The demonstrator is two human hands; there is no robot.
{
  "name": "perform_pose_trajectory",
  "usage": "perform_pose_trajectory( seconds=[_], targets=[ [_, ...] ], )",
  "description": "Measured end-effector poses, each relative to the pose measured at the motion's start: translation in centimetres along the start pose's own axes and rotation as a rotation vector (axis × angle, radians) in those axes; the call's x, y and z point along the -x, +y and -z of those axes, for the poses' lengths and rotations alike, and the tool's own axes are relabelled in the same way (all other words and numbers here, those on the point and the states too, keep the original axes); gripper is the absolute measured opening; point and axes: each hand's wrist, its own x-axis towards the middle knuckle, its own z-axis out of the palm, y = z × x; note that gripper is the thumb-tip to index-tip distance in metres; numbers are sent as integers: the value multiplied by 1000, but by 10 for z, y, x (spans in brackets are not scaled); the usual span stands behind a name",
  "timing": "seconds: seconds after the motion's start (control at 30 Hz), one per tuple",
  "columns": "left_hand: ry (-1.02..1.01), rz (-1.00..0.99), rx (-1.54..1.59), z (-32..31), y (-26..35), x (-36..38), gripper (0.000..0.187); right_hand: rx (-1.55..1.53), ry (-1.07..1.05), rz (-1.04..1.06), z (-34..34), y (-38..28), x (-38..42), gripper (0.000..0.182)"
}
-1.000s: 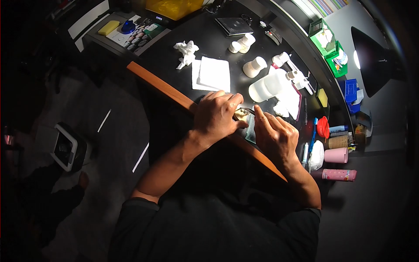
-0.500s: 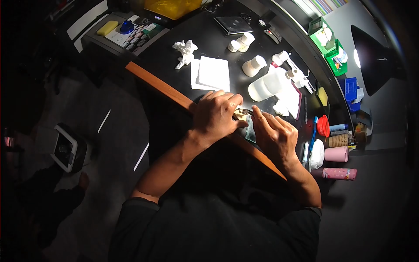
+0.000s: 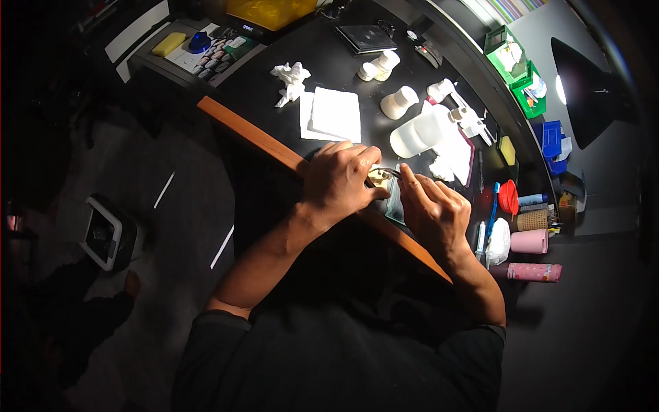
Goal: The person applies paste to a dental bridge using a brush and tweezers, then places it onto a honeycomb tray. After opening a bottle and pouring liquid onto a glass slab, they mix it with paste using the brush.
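My left hand [image 3: 340, 180] is closed round a small cream-coloured piece [image 3: 379, 179], pinched between thumb and fingers over the desk's wooden front edge. Its exact kind is too small to make out. In my right hand [image 3: 438, 209] is a thin, dark metal hand tool [image 3: 390, 171], whose tip meets or lies just over the cream piece. The fingers hide most of its handle. A greenish glass plate [image 3: 394, 208] lies on the desk below, between both hands. Just beyond my hands lies a large translucent white bottle [image 3: 417, 135].
White paper sheets [image 3: 334, 115] and a crumpled tissue [image 3: 291, 81] lie to the left. Small white bottles [image 3: 399, 103] stand farther back. A red cup [image 3: 508, 198], pink cup [image 3: 529, 242] and syringe [image 3: 480, 240] are at the right. A wooden strip [image 3: 254, 137] edges the desk.
My right hand has shifted slightly right, and more of the dark tool shows between the hands. My left hand holds the cream piece in nearly the same place.
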Motion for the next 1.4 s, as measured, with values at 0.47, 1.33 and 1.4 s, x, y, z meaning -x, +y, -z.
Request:
perform_pose_trajectory(
  seconds=[0.47,1.33,1.4],
  targets=[
    [-7,9,6,0,0,0,49,8,0,-1,-2,0,1,33],
    [-8,0,7,-2,-2,0,50,0,28,-27,-7,0,3,38],
    [-10,2,8,-2,-2,0,50,7,19,-32,-5,-1,2,38]
  ],
)
